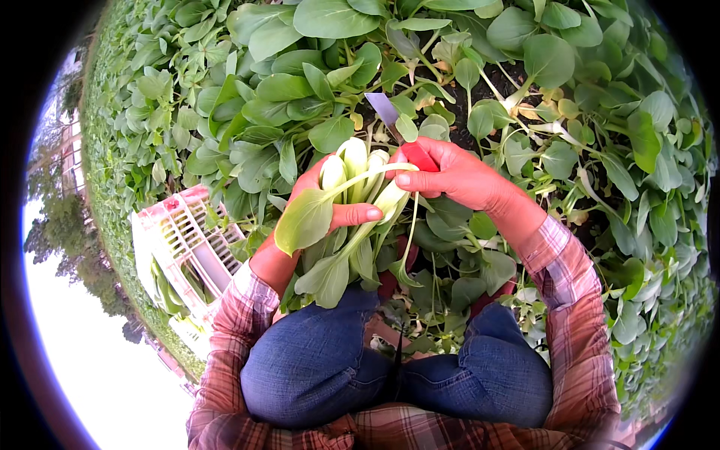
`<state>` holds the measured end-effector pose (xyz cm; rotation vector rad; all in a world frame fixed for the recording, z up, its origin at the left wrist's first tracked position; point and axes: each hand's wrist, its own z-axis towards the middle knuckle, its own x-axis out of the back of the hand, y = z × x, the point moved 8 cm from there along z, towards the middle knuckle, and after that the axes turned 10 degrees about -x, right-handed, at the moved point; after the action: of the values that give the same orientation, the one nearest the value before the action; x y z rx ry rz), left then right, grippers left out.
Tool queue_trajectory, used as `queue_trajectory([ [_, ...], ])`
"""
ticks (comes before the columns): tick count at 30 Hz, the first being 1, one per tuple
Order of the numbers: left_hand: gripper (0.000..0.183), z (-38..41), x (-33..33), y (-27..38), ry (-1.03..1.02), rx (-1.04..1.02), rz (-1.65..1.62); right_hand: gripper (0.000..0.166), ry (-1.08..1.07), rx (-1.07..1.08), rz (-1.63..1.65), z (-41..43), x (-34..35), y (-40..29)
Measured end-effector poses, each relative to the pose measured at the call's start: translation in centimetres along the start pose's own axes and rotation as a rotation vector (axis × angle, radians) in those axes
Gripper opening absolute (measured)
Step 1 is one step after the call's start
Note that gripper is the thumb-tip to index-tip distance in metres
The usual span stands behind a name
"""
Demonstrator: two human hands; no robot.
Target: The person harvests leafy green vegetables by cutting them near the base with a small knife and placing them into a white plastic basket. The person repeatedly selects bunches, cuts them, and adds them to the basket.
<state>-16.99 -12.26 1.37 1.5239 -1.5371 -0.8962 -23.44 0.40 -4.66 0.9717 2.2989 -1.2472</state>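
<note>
Several heads of cut bok choy point(354, 169) are bunched in my left hand point(306, 188), pale stem bases up and leaves hanging down over my knee. My left thumb lies across the stems. In my right hand point(458, 174) is a knife with a red handle point(419, 157); its flat metal blade point(383, 109) points away from me, up and to the left. The right thumb and fingers also touch a thin leaf stalk point(368, 175) that crosses the bunch and ends in a yellowish-green leaf point(304, 221).
Growing bok choy point(281, 107) fills the bed ahead and to both sides. Cut or leaning stems and yellowed leaves lie on dark soil point(489, 93) at the upper right. A pink-and-white slatted plastic crate point(197, 247) holding greens stands at my left. My jeans-clad knees point(315, 360) are below.
</note>
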Motion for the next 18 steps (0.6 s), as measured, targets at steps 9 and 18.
queue_trajectory([
  [9,0.072,-0.4,-1.3,-0.7,-0.020,0.030,0.355,0.027,0.216,0.047,0.014,-0.6,-0.4,1.7],
  [18,0.069,-0.5,-0.8,-0.3,-0.203,-0.077,0.505,0.019,0.710,0.197,-0.581,-3.2,7.4,1.5],
])
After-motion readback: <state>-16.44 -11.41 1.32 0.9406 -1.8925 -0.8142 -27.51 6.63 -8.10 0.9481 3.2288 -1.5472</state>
